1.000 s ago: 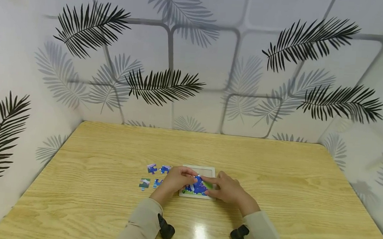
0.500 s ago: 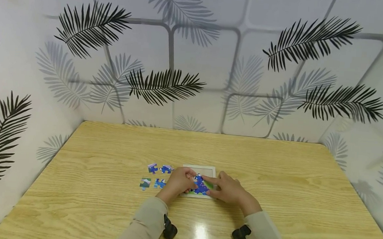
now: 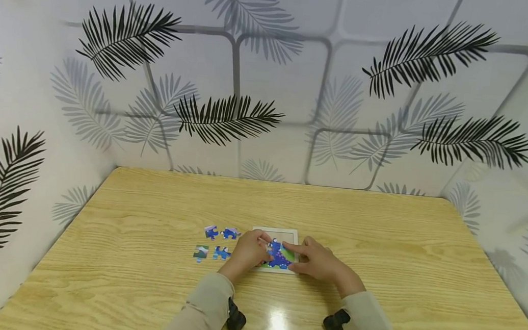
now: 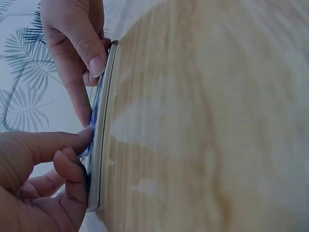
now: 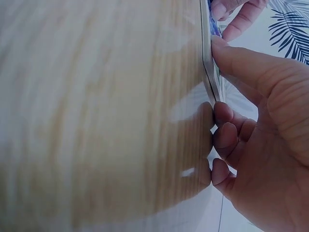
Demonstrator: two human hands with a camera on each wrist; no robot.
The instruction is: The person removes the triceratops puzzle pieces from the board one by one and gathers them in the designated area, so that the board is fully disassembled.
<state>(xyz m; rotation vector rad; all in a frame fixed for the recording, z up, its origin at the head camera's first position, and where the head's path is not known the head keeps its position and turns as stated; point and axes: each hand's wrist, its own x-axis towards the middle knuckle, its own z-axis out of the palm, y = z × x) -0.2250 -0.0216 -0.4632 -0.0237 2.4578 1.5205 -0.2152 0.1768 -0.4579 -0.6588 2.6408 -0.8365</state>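
Observation:
A small jigsaw puzzle tray (image 3: 287, 231) with a pale rim lies on the table between my hands. Blue and green jigsaw pieces (image 3: 279, 258) fill its lower part, while the upper part shows bare backing. My left hand (image 3: 248, 250) covers the tray's left side, and its thumb (image 4: 72, 141) presses on the puzzle surface. From the right, my right hand (image 3: 320, 261) reaches in with forefinger and thumb spread, their tips touching the pieces. Its other fingers (image 5: 226, 136) bend at the tray's outer edge. The left hand hides several pieces.
Left of the tray lie several loose jigsaw pieces: two blue ones (image 3: 211, 232) at the back, a green and grey one (image 3: 200, 252) and a blue one (image 3: 222, 253) nearer. The wooden table (image 3: 379, 229) meets a leaf-patterned wall (image 3: 279, 84) behind.
My left hand has shifted slightly right and its fingers have drawn in on the tray. My right forefinger has moved slightly right, uncovering more of the blue and green pieces.

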